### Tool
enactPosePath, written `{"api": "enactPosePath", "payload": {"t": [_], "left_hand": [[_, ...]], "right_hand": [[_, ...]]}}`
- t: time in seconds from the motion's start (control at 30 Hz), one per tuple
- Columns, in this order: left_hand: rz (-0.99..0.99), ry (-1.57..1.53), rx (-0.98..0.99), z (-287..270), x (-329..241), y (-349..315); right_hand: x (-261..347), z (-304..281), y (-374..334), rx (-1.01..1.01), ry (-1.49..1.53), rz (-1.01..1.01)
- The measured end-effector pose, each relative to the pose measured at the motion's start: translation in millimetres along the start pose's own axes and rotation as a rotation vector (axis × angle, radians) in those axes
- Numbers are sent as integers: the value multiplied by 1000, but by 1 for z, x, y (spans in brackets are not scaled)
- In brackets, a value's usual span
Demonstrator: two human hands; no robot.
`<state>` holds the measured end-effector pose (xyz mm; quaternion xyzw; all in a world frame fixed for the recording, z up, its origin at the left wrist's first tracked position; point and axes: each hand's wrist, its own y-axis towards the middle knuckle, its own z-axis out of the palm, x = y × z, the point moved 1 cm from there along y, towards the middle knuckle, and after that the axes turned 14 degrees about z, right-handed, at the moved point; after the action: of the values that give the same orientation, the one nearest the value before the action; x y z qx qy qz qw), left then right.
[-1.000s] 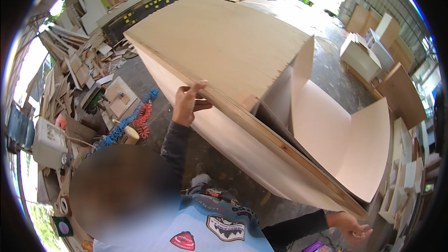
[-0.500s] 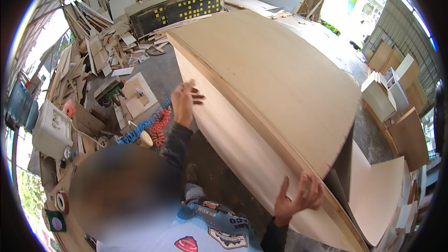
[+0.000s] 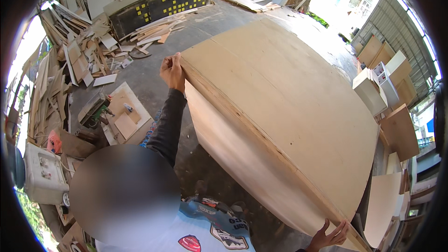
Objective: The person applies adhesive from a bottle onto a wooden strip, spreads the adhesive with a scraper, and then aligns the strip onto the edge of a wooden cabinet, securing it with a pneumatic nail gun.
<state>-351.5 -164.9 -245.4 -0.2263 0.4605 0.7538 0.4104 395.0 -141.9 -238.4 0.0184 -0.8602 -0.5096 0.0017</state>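
Observation:
A large light-brown wooden panel (image 3: 284,98) lies on top of a long box-like wooden piece with a pale, smooth side face (image 3: 233,158). At the panel's far-left corner, my left hand (image 3: 173,73) is closed on the edge, its thumb on top and the other fingers partly curled out of sight. My right hand (image 3: 330,238) touches the near-right end of the same long edge with its fingertips. Its thumb stands apart from the fingers, and the hand is open. Rough wood shows along the edge strip between my hands.
Offcuts (image 3: 100,53) are heaped on the floor at the left, near a green-and-black machine (image 3: 95,112) and a white plastic container (image 3: 44,172). A black panel with yellow squares (image 3: 161,9) stands behind. Boards and box-like cabinets (image 3: 373,88) line the right side.
Both hands, held apart from the panel before, have come to its edge: the left forward to the far corner, the right toward the near end. The view has shifted as well.

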Motion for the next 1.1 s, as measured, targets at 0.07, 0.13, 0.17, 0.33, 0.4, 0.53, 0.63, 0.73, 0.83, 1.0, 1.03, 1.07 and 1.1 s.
{"api": "enactPosePath", "payload": {"t": [0.07, 0.13, 0.17, 0.33, 0.4, 0.53, 0.63, 0.73, 0.83, 1.0, 1.03, 1.07, 1.1], "left_hand": [[-10, -8, -46, 6, 4, -6], [1, 7, -85, 10, 3, -7], [12, 23, -99, 12, 0, -9], [18, -57, -188, 13, -1, -7], [8, -122, -193, 12, -2, -5], [-15, -155, -206, 7, -7, -3], [20, -108, -167, 13, 6, -5], [370, 206, 114, -23, 48, 11], [760, 656, 378, -33, 61, 11], [1093, 926, 665, -63, 62, 60], [998, 902, 621, -64, 66, 62], [904, 870, 575, -64, 71, 62], [830, 865, 540, -63, 77, 63]], "right_hand": [[-15, 5, -7, 6, -9, -8], [-31, 10, -15, 42, -59, -25], [-24, 8, -11, 62, -82, -32], [4, 8, -2, -83, -135, -59], [4, 10, -5, -102, -165, -66], [8, 8, -6, -108, -150, -59], [16, 16, -2, -120, -128, -48], [-25, 4, -23, -9, -37, -42], [-16, -1, -16, -4, -78, -51], [4, 9, -3, -38, -109, -84], [10, 8, -2, -55, -104, -84], [8, 7, -1, -55, -106, -80], [6, 7, -2, -56, -101, -79]]}}
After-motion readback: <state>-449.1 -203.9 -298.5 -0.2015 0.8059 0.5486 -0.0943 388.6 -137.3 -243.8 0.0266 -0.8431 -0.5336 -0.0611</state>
